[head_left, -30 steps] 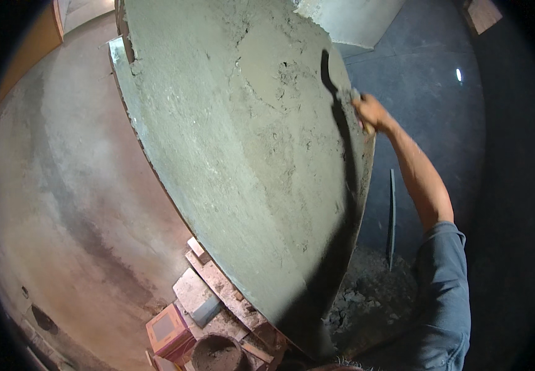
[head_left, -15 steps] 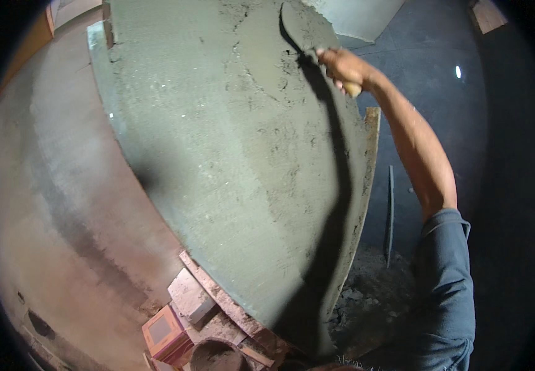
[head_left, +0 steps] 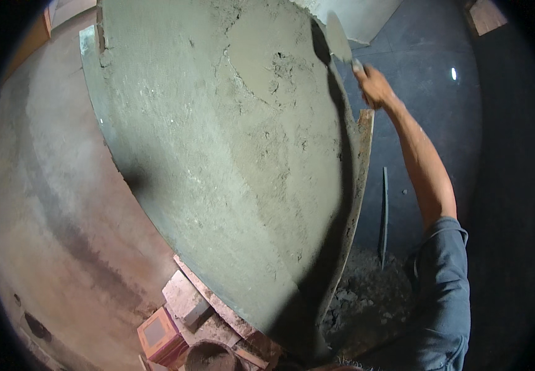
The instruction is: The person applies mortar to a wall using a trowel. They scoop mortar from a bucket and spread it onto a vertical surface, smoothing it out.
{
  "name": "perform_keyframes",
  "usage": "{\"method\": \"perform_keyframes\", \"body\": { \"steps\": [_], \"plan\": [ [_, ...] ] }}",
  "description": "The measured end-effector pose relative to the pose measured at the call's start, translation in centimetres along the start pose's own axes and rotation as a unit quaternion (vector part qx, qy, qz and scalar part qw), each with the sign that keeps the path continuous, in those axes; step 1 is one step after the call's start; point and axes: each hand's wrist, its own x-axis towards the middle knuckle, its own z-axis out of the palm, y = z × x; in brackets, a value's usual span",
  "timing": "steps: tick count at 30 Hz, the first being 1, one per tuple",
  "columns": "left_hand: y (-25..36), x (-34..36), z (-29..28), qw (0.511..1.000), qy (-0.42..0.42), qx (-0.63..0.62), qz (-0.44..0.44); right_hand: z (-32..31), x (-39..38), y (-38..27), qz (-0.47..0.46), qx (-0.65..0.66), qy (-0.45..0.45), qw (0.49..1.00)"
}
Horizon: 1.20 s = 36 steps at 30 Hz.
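My right hand (head_left: 374, 86) is closed round the handle of a trowel (head_left: 338, 38), its arm stretched far forward. The rounded blade is raised at the far right edge of a broad surface of wet grey mortar (head_left: 205, 136), apart from it as far as I can tell. Its dark shadow falls on the mortar beside it. The mortar is smooth toward the left, with pits and a ragged ridge near the far middle. A thin wooden board (head_left: 363, 139) runs along its right edge. My left hand is out of view.
At the bottom stand a pale block (head_left: 183, 297), a red and orange box (head_left: 159, 334) and a round bucket (head_left: 212, 357). A narrow strip (head_left: 384, 216) lies on the dark floor (head_left: 431, 55), near loose rubble (head_left: 366, 297). A brownish floor (head_left: 82, 204) spreads on the left.
My right hand has moved right with the trowel, off the mortar's far middle to its edge. The blade, edge-on before, now shows its flat face.
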Motion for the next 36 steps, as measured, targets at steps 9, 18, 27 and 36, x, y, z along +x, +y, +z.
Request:
{"method": "perform_keyframes", "body": {
  "steps": [9,18,27,36],
  "plan": [
    [0.1,0.8,-0.2,0.987,-0.092,-0.043,-0.121,2.8,3.2,-4.1,0.045,0.075,-0.088,0.992],
    [0.3,0.8,0.9,0.913,-0.068,-0.322,-0.242,-0.1,4.2,-9.8,-0.039,0.118,-0.031,0.992],
    [-3.1,-2.6,2.2,0.842,-0.051,-0.465,-0.266,-0.8,4.9,-14.3,-0.083,0.082,-0.113,0.987],
    [6.0,3.7,-7.0,0.732,-0.071,-0.441,-0.515,4.6,-6.2,-6.0,-0.016,0.001,-0.107,0.994]
  ]
}}
